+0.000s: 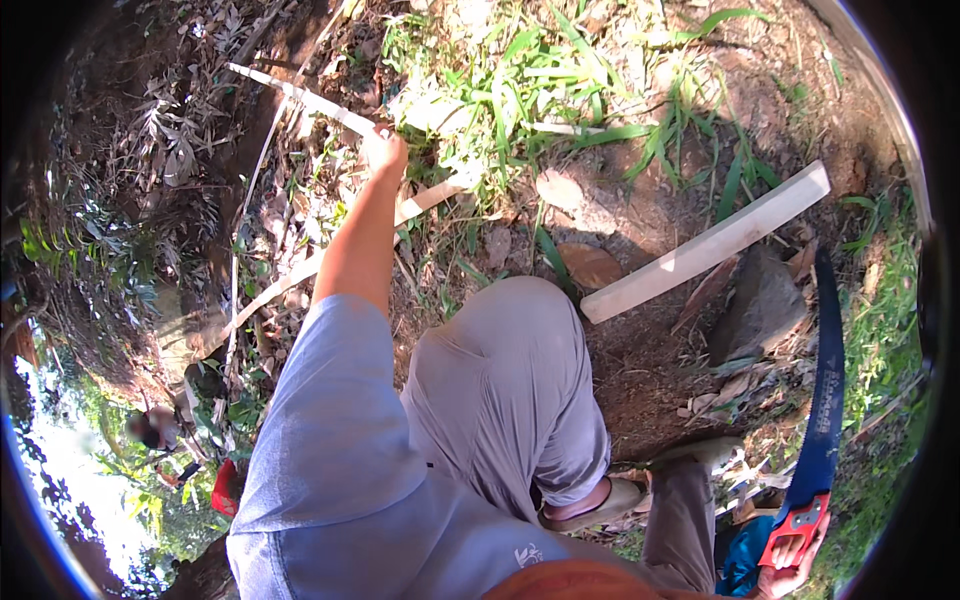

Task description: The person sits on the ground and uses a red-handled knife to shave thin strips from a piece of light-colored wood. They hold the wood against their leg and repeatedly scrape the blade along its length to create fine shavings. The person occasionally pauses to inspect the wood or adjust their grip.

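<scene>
My left hand point(385, 152) reaches far forward and grips a thin pale strip of split wood point(300, 97) that runs up to the left over dry leaves. My right hand point(790, 560) at the lower right is closed on the red handle of a hand saw point(826, 400) whose long blue blade points up along the right side. A second long pale strip point(300, 275) lies under my left arm. My bent knee in grey trousers point(510, 380) fills the middle.
A flat pale wooden slat point(710, 245) lies on bare soil to the right of my knee, next to a grey stone point(760, 305). Green grass point(560, 90) grows ahead. Another person point(155, 430) stands far below at the lower left.
</scene>
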A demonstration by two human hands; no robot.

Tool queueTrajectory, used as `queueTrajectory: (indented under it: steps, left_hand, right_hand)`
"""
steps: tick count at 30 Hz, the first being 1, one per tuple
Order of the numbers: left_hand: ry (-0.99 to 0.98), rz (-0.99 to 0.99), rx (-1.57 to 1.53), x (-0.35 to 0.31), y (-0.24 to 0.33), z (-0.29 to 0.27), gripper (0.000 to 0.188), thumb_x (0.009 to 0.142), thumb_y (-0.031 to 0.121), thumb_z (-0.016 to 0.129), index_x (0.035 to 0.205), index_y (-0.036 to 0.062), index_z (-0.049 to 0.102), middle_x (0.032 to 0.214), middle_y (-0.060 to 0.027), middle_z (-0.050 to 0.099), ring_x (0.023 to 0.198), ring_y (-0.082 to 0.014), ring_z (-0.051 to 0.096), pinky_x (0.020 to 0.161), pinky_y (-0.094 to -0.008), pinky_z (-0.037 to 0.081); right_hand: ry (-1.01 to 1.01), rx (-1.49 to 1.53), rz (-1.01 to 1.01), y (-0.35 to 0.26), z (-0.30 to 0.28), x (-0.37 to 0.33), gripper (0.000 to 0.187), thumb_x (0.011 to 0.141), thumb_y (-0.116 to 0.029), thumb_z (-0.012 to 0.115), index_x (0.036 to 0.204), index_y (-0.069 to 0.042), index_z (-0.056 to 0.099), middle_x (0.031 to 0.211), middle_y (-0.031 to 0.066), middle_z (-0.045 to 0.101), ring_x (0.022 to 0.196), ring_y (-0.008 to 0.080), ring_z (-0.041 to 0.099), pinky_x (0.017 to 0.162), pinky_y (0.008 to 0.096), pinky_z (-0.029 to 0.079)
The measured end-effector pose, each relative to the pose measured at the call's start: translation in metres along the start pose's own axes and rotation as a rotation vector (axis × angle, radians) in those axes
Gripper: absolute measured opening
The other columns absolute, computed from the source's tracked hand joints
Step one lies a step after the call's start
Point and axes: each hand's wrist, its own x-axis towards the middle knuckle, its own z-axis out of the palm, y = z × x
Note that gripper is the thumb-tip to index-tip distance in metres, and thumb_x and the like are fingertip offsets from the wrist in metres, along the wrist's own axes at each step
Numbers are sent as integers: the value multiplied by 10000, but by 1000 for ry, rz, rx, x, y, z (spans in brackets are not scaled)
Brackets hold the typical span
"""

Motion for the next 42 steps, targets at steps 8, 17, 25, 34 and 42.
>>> queueTrajectory:
  steps: [8, 17, 25, 34, 42]
  left_hand:
    - [-362, 63, 650, 34, -35, 45, 345, 967, 233, 708, 1252, 49, 771, 1284, -155, 763, 1207, -316, 721, 985, -427, 577]
    - [-446, -452, -129, 81, -89, 49, 374, 956, 304, 723, 1182, 5, 731, 1078, -122, 753, 813, -255, 689, 725, -430, 558]
    - [-617, -397, -674, 38, -57, -40, 294, 901, 333, 723, 982, 61, 651, 959, -104, 695, 901, -265, 693, 783, -425, 601]
    - [-860, -16, -842, -76, 96, -106, 479, 973, 384, 650, 1296, 34, 598, 908, -15, 679, 985, -193, 665, 1080, -458, 487]
    - [-926, -250, -1127, -200, 188, -134, 229, 1059, 68, 518, 1255, -51, 524, 1307, -193, 590, 1228, -372, 661, 1058, -550, 542]
  right_hand:
    - [100, -9, 73, 22, 24, 5, 584, 1158, -272, 455, 1675, -37, 316, 637, -45, 374, 468, 47, 321, 449, 206, 319]
    - [69, 19, 103, 25, 22, 17, 563, 1169, -274, 441, 1670, -40, 333, 629, -44, 367, 462, 51, 310, 440, 213, 309]
    - [-9, 117, 55, 10, 24, 1, 545, 1178, -276, 428, 1665, -43, 347, 623, -43, 360, 457, 54, 300, 432, 219, 300]
    - [-160, 308, 68, -18, 73, -50, 496, 1170, -284, 447, 1579, -7, 483, 593, -51, 333, 455, 58, 305, 431, 232, 315]
    - [-190, 233, -4, -21, 83, -52, 448, 1139, -242, 499, 1459, 59, 585, 600, -54, 404, 466, 70, 354, 453, 249, 342]
